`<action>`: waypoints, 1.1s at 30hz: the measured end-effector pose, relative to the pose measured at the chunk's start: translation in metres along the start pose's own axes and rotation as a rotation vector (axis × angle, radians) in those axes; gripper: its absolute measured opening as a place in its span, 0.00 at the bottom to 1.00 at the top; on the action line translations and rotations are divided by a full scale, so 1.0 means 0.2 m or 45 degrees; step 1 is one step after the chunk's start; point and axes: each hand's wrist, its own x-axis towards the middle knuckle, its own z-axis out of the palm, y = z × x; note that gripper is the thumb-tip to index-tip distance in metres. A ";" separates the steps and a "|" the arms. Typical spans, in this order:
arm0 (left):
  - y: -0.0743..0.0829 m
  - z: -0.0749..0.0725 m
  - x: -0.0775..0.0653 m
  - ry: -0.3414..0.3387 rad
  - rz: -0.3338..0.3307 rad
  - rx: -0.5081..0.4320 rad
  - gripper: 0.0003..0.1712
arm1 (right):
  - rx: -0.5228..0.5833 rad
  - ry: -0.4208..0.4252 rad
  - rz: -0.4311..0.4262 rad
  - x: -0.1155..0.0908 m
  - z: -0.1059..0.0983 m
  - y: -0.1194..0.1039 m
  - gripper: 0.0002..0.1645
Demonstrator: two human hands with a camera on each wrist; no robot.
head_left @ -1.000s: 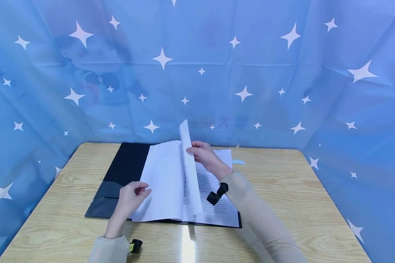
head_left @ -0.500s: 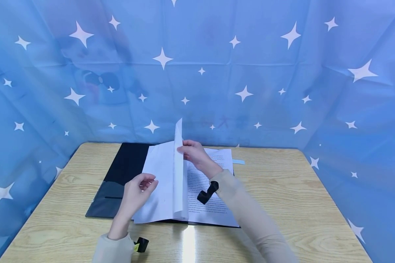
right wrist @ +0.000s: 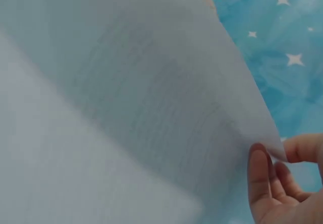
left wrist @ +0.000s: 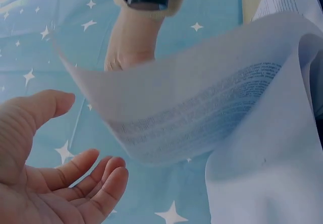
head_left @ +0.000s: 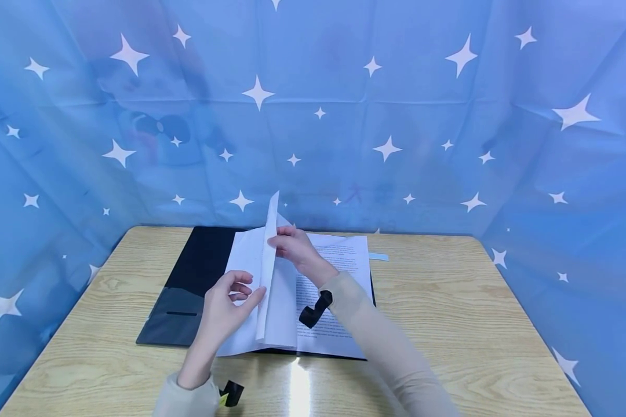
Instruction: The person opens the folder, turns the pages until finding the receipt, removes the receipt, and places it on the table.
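Observation:
My right hand (head_left: 299, 252) pinches the edge of a sheet of paper (head_left: 268, 275) between thumb and fingers and holds it upright, bowed, over an open black folder (head_left: 206, 249). In the right wrist view the thumb and fingertips (right wrist: 260, 171) meet at the sheet's edge, with print showing faintly through it. My left hand (head_left: 226, 304) is beside the lifted sheet on its left; in the left wrist view the left thumb and relaxed fingers (left wrist: 113, 178) are spread apart with nothing between them. Printed pages (head_left: 339, 324) lie on the folder's right side, a blank-faced page (head_left: 245, 255) on its left.
The folder lies on a wooden table (head_left: 448, 301), with a grey pocket (head_left: 172, 315) at its lower left. A light blue tab (head_left: 378, 256) sticks out on the right. A blue star-patterned curtain (head_left: 323, 133) surrounds the table's back and sides.
My right hand has carried the sheet leftward across the folder, uncovering more of the printed page. My left hand has moved right and slightly up, closer to the lifted sheet.

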 end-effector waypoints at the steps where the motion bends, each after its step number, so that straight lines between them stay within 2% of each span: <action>1: 0.01 0.00 0.00 0.001 -0.002 0.005 0.16 | 0.001 0.003 0.003 0.00 0.01 0.00 0.16; 9: 0.04 0.02 -0.03 -0.027 -0.018 0.025 0.22 | 0.015 0.033 0.002 -0.01 0.04 0.01 0.18; 17: 0.05 0.03 -0.03 -0.020 -0.040 0.048 0.18 | 0.029 0.053 0.001 0.00 0.07 0.02 0.17; 33: 0.05 0.01 -0.04 0.023 -0.001 0.118 0.15 | 0.055 0.047 0.020 -0.01 0.07 0.03 0.18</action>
